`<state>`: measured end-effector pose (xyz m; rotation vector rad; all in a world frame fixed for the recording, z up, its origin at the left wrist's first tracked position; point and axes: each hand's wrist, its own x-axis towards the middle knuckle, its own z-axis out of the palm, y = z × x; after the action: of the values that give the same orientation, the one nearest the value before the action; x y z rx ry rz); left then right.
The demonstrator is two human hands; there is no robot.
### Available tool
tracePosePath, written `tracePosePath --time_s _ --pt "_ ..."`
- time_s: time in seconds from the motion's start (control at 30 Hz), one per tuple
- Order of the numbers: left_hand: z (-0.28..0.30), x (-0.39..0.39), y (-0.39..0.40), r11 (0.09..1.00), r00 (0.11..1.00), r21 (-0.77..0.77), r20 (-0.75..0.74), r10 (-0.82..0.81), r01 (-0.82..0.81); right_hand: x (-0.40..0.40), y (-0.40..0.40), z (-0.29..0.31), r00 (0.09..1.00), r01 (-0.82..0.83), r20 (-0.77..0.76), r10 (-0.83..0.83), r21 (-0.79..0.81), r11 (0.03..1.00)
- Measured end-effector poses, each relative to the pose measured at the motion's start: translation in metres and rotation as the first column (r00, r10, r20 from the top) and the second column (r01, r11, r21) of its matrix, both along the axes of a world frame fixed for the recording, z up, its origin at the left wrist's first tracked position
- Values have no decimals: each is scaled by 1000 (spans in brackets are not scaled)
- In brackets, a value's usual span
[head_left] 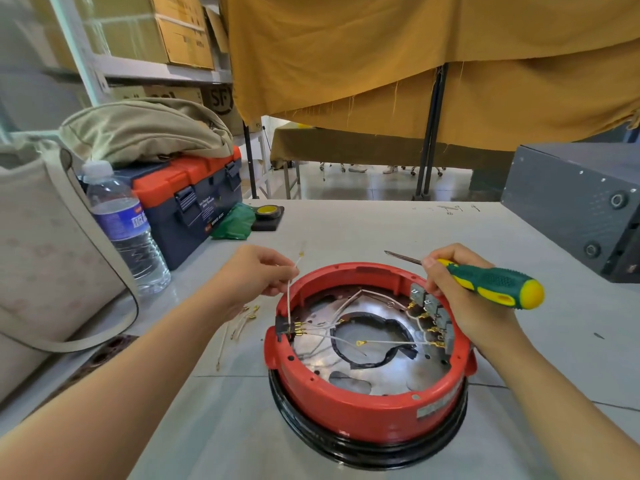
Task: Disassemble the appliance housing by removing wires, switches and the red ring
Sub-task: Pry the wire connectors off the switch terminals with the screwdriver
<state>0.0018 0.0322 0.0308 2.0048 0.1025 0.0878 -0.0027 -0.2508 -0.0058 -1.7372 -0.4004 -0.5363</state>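
The round appliance housing, a red ring [360, 414] on a black base [367, 453], lies upside down on the table in front of me. Inside are a metal plate, white wires [391, 341] with brass terminals and a row of grey switches [431, 303] on the right wall. My left hand [256, 277] pinches one white wire [289, 299] that runs up from the connector on the ring's left wall. My right hand [457, 289] grips a green and yellow screwdriver [491, 280] and rests over the switches.
Loose removed wires [242, 318] lie on the table left of the housing. A water bottle [124, 226], an orange and blue toolbox [194, 199] with a bag on it, green cloth and tape stand at the back left. A grey metal box [575, 206] sits at the right.
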Motion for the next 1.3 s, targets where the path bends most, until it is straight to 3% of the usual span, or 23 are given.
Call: tracePosePath --time_s 0.3,0.47,0.77,0.9,1.0,1.13,1.2,1.3 --pt "-19 -4 45 984 982 103 -110 155 -144 0 -1 0 1000 -7 -22 6 -35 999" --pt "-31 -3 54 914 978 378 -84 190 -145 0 0 1 1000 0 -21 0 -38 999" --pt "-38 0 52 810 979 573 -58 196 -128 0 0 2 1000 9 -23 -10 -51 999" --pt "-21 0 23 763 985 633 168 30 -131 -1 0 2 999 17 -30 -18 -35 999" --pt "-4 -1 -9 783 934 622 258 -245 33 -2 0 5 999 41 -29 -41 -13 999" --pt "1 4 -45 553 836 781 76 -544 289 -5 0 9 999 37 -22 -36 50 998" --pt "-4 8 -57 463 816 819 -13 -577 341 -7 -1 11 999 39 -16 -38 61 997" --pt "-12 14 -63 405 812 841 -67 -579 358 -6 -2 12 999 46 -7 -46 81 996"
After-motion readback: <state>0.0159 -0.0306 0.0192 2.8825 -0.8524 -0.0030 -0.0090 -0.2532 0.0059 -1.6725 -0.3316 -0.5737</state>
